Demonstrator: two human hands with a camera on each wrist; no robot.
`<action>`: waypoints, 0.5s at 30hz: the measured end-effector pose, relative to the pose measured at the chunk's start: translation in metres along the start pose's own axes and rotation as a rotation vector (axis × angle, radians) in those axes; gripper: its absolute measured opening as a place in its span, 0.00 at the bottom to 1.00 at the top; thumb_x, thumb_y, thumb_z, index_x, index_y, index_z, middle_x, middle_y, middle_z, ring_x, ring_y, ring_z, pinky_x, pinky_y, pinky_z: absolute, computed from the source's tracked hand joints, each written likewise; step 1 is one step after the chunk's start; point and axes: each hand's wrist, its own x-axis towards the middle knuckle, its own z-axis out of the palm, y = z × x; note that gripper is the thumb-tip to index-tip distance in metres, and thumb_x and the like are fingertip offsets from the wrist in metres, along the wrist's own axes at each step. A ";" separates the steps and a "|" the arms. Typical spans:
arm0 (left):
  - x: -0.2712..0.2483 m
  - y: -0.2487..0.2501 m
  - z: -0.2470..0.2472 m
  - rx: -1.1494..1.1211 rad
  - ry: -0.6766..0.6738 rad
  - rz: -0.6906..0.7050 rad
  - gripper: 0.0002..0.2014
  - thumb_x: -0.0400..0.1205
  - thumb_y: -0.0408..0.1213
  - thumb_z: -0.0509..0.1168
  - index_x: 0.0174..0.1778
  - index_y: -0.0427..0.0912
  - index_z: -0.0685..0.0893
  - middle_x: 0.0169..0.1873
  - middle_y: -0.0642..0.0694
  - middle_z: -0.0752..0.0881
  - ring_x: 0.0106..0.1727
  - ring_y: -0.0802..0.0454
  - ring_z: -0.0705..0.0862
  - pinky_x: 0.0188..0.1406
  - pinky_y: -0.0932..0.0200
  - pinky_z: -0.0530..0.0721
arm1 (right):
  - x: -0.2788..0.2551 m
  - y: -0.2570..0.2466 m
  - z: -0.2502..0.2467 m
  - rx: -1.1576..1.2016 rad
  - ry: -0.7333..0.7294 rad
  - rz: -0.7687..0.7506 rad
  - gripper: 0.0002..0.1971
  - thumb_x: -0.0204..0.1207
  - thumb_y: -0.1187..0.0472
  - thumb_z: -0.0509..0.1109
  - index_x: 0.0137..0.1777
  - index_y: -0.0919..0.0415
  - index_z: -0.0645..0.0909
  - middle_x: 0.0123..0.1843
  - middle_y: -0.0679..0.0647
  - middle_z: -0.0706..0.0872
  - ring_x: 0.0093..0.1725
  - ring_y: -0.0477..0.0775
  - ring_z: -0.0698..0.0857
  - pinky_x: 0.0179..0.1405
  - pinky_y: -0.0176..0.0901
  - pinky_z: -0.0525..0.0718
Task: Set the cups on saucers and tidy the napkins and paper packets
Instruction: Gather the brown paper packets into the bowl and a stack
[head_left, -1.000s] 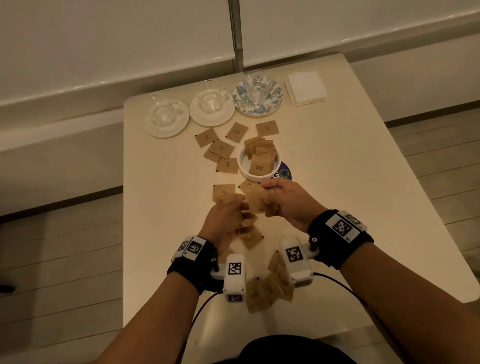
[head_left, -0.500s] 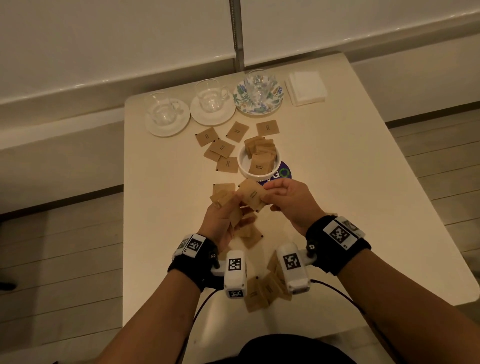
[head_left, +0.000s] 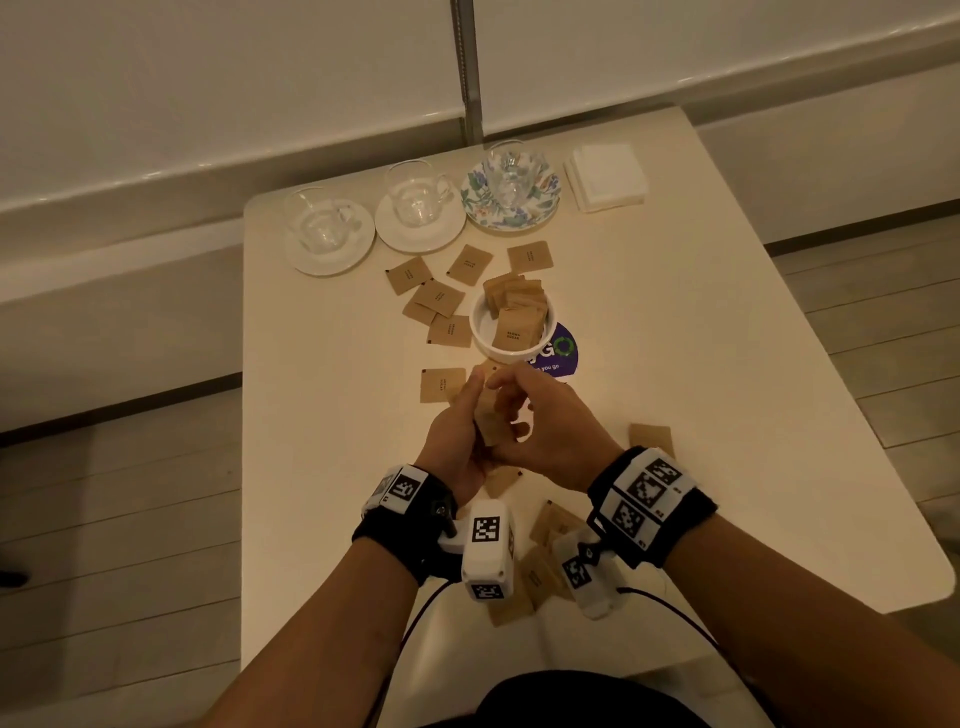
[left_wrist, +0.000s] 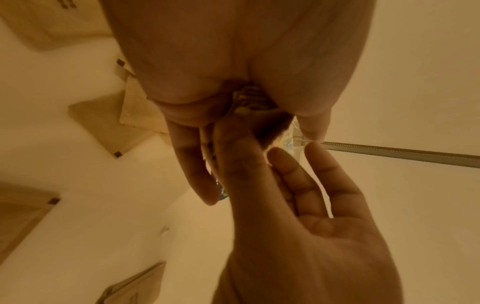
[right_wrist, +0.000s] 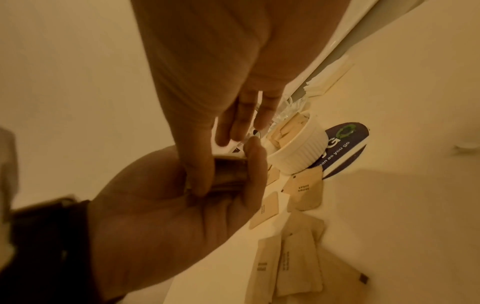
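Note:
My left hand (head_left: 453, 431) grips a stack of brown sugar packets (head_left: 485, 422) edge-up over the table's middle. My right hand (head_left: 543, 423) is against it: its thumb (right_wrist: 197, 176) presses the stack (right_wrist: 230, 171) while its fingers (right_wrist: 235, 123) reach straight past it. In the left wrist view the stack (left_wrist: 249, 100) shows only as ridged edges in my palm. Just beyond stands a white ramekin (head_left: 480, 338) filled with packets. At the back, three glass cups (head_left: 322, 223) (head_left: 415, 196) (head_left: 511, 169) sit on saucers, and a white napkin stack (head_left: 607, 176) lies to their right.
Loose packets lie behind the ramekin (head_left: 439, 299), left of my hands (head_left: 441, 384), right of my wrist (head_left: 652, 439) and under my wrists near the front edge (head_left: 540, 571). A purple round sticker (head_left: 561, 351) lies beside the ramekin. Floor drops off on both sides of the table (head_left: 701, 338).
My right hand carried a packet to the left and laid it onto the stack in my left hand. Both hands have closed together around that stack.

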 end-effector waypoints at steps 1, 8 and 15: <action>-0.001 0.000 0.001 -0.004 -0.006 0.000 0.25 0.79 0.63 0.65 0.54 0.45 0.89 0.55 0.37 0.88 0.53 0.39 0.88 0.52 0.43 0.86 | 0.001 0.000 -0.002 -0.051 -0.003 -0.011 0.36 0.59 0.57 0.87 0.66 0.53 0.74 0.56 0.44 0.81 0.54 0.43 0.79 0.51 0.32 0.79; -0.014 -0.008 -0.002 -0.128 -0.127 0.010 0.20 0.78 0.52 0.66 0.63 0.47 0.86 0.60 0.38 0.88 0.59 0.42 0.89 0.46 0.46 0.89 | 0.009 0.000 -0.009 -0.173 -0.259 0.000 0.44 0.61 0.55 0.86 0.77 0.53 0.69 0.69 0.48 0.81 0.66 0.50 0.81 0.63 0.46 0.84; -0.023 -0.010 -0.007 -0.018 -0.224 -0.049 0.16 0.71 0.36 0.68 0.54 0.40 0.87 0.47 0.40 0.90 0.47 0.46 0.91 0.36 0.55 0.88 | 0.005 -0.001 -0.009 -0.283 -0.341 -0.099 0.39 0.62 0.50 0.85 0.73 0.51 0.74 0.65 0.47 0.83 0.61 0.48 0.81 0.61 0.44 0.82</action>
